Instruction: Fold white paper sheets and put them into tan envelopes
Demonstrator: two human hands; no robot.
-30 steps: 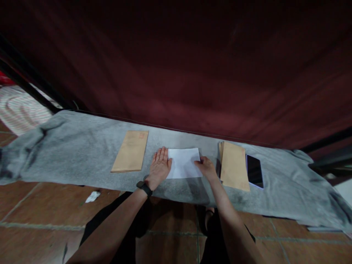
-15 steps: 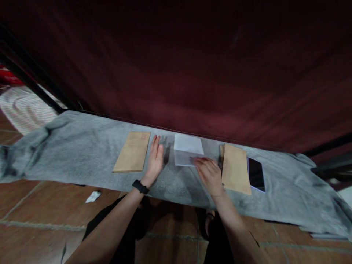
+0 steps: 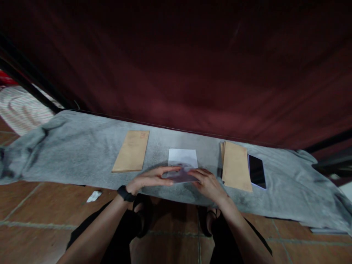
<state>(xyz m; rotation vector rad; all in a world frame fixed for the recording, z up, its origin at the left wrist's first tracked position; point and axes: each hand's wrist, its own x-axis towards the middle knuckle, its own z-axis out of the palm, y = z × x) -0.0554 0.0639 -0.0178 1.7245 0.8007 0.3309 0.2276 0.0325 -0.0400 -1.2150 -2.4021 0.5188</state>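
Note:
A folded sheet of white paper [image 3: 181, 156] lies on the grey cloth in front of me, its near part shaded under my fingers. My left hand [image 3: 154, 177], with a black band on the wrist, pinches the near left edge of the sheet between thumb and fingers. From the other side my right hand [image 3: 206, 183] grips the near right part, its fingers over the paper and its thumb partly hidden. To the left lies a brown envelope [image 3: 132, 151] with a small red mark. Several brown envelopes [image 3: 236, 167] are stacked right of my right hand.
A phone [image 3: 256, 171] with a dark screen lies beside the envelope stack. The grey cloth [image 3: 79, 146] covers a long, narrow bench. Behind it hangs a dark red curtain [image 3: 176, 73]. A crumpled white scrap [image 3: 94, 196] lies on the tiled floor.
My left hand has moved from above the cloth to the paper's near left edge and closed on it. The paper has come nearer to me, with my right hand on it.

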